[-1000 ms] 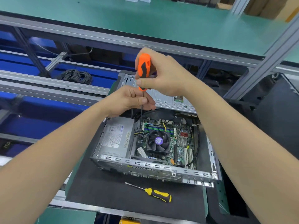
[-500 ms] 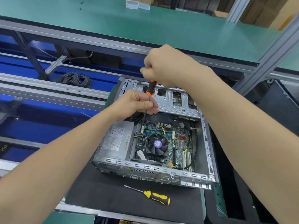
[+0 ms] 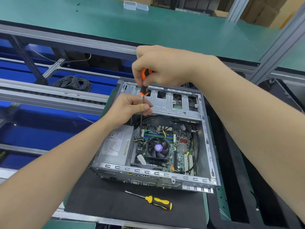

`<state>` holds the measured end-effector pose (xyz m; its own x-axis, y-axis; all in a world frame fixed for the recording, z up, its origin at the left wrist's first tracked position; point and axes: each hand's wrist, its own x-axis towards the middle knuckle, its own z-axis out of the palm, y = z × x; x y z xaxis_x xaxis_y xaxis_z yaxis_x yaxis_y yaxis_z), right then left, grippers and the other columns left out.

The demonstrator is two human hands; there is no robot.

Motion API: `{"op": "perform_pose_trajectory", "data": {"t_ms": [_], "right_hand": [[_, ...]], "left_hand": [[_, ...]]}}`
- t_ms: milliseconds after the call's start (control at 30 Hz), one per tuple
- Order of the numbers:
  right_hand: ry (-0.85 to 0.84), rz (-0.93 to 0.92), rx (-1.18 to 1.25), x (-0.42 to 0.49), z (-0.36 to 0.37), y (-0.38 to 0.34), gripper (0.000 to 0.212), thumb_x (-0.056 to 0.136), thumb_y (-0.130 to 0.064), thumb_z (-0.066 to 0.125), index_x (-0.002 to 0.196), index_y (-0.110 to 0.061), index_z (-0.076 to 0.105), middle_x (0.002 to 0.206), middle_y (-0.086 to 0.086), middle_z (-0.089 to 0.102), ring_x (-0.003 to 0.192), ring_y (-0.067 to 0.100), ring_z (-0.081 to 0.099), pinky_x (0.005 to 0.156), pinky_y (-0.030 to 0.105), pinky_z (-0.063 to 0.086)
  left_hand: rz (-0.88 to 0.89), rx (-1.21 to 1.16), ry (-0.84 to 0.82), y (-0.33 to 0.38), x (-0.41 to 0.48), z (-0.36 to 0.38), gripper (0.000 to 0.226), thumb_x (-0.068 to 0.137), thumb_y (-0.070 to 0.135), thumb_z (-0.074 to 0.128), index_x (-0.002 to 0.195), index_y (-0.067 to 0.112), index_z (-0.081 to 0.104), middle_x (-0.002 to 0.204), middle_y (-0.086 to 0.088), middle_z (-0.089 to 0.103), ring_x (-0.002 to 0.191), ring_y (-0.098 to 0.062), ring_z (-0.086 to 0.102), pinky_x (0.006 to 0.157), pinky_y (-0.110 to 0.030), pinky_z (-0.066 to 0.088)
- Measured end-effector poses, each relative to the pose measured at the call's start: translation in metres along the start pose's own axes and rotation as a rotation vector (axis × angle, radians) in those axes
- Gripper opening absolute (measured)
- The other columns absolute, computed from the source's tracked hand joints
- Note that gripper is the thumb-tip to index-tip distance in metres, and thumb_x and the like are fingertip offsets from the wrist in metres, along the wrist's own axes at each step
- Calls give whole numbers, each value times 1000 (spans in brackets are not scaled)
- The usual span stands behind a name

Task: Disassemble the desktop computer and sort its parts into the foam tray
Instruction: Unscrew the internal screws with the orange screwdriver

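Observation:
An open desktop computer case (image 3: 158, 175) lies on a black mat, showing the motherboard (image 3: 179, 146), a black CPU fan (image 3: 158, 147) and a grey power supply (image 3: 115, 146). My right hand (image 3: 165, 66) grips the orange-and-black handle of a screwdriver (image 3: 144, 80) held upright above the case. My left hand (image 3: 130, 108) pinches its thin metal shaft just below the handle. The tip reaches down to the motherboard's far left corner, next to the power supply.
A yellow-and-black screwdriver (image 3: 158, 202) lies on the black mat (image 3: 99, 204) in front of the case. A metal drive cage (image 3: 173, 103) spans the case's far end. Behind run grey rails, blue bins, a coil of black cable (image 3: 74, 82) and a green bench (image 3: 148, 27).
My right hand has turned on the handle, so less of the orange grip shows. The view has shifted a little, and the case's drive cage is now more exposed.

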<state>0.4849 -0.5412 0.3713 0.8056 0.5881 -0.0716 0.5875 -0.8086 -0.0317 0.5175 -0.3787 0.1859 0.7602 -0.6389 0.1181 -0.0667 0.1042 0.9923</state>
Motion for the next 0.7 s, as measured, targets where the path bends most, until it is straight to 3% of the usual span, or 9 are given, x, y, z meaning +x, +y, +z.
{"op": "perform_pose_trajectory", "data": {"t_ms": [133, 267, 433, 567, 700], "right_hand": [[0, -7, -15, 1, -8, -3, 28, 83, -4, 72, 95, -29, 78, 101, -7, 52, 94, 13, 53, 85, 41, 50], [-33, 29, 5, 0, -5, -9, 44, 73, 8, 52, 87, -27, 74, 92, -9, 66, 85, 17, 60, 74, 35, 50], [-31, 101, 71, 1, 3, -9, 28, 77, -9, 61, 96, -26, 72, 91, -10, 67, 87, 14, 58, 76, 32, 49], [94, 131, 99, 2, 11, -10, 18, 86, -18, 63, 101, -23, 72, 99, -6, 63, 91, 14, 56, 84, 35, 47], [228, 170, 265, 0, 17, -13, 15, 96, -27, 61, 107, -19, 68, 99, -7, 68, 89, 11, 61, 82, 26, 49]], "left_hand": [[-22, 51, -53, 7, 1, -5, 17, 97, 1, 64, 96, 12, 78, 94, -18, 78, 89, -28, 76, 83, -30, 59], [-29, 110, -157, 15, 6, -14, 24, 101, 3, 59, 123, -6, 64, 107, -9, 78, 103, -28, 74, 90, -31, 58], [17, -47, -283, 36, 11, -22, 31, 103, 11, 55, 134, 7, 58, 138, -15, 64, 130, -36, 60, 105, -44, 52], [34, -95, -236, 42, 18, -17, 27, 106, 11, 49, 130, 2, 59, 128, -15, 67, 129, -36, 60, 101, -45, 54], [34, -18, -202, 38, 19, -12, 26, 105, 9, 48, 126, 1, 61, 118, -13, 69, 113, -34, 68, 103, -47, 53]]}}
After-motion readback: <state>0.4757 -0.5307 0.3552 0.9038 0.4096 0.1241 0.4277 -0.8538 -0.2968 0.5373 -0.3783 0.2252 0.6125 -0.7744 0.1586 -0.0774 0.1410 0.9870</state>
